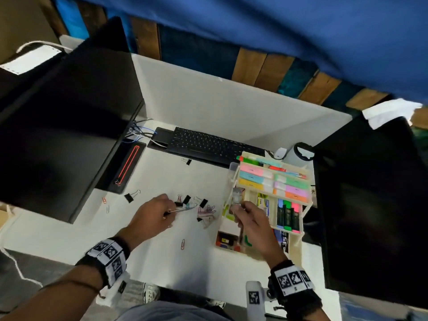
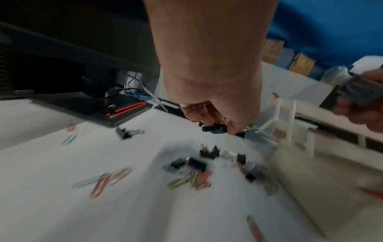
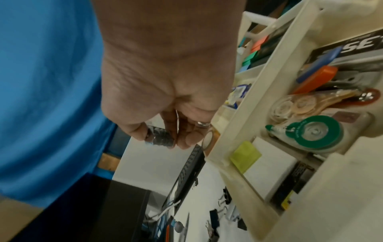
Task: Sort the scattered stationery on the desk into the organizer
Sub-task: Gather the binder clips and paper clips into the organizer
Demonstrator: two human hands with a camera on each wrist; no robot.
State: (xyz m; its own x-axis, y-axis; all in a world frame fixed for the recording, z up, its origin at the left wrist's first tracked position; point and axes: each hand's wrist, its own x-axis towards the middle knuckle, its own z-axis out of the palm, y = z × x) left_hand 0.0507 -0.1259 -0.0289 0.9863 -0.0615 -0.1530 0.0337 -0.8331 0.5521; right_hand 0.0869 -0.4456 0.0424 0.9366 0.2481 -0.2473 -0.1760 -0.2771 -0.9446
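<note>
My left hand [image 1: 172,210] hovers over the white desk and pinches a small black binder clip [image 2: 214,128] above a pile of binder clips and coloured paper clips [image 1: 206,212]. More clips lie loose: a black binder clip [image 1: 128,197] to the left and a red paper clip [image 1: 183,244] nearer me. My right hand [image 1: 236,208] grips a small grey, part-clear box [image 3: 160,136] at the left edge of the cream organizer [image 1: 297,245]. That box also shows in the left wrist view [image 2: 352,86]. The organizer [image 3: 238,178] holds sticky notes, highlighters and tape rollers.
A dark monitor [image 1: 69,112] overhangs the desk's left side and another [image 1: 370,205] stands close to the organizer's right. A black keyboard [image 1: 208,144] lies at the back, with one binder clip [image 1: 188,161] in front of it and a white bottle [image 1: 298,154] behind the organizer.
</note>
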